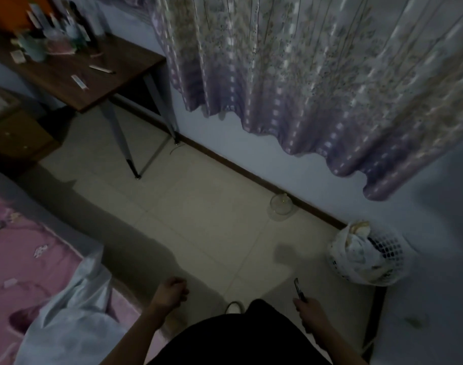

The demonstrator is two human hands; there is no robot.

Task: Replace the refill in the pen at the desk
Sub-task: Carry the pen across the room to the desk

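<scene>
I stand in a dim room, looking down at a tiled floor. My right hand (308,309) is low at the bottom right, shut on a dark pen (298,289) whose tip points up and away. My left hand (172,289) hangs at the bottom centre with its fingers curled in and nothing visible in it. The brown wooden desk (125,61) stands far off at the upper left. Two small pen-like pieces, one light (80,81) and one slimmer (101,69), lie on its top; I cannot tell what they are.
Bottles and jars (54,27) crowd the desk's back. A patterned curtain (317,75) hangs over the wall. A white waste basket (369,256) with a bag stands at the right, a glass jar (279,206) by the skirting. A pink bed (27,259) fills the left.
</scene>
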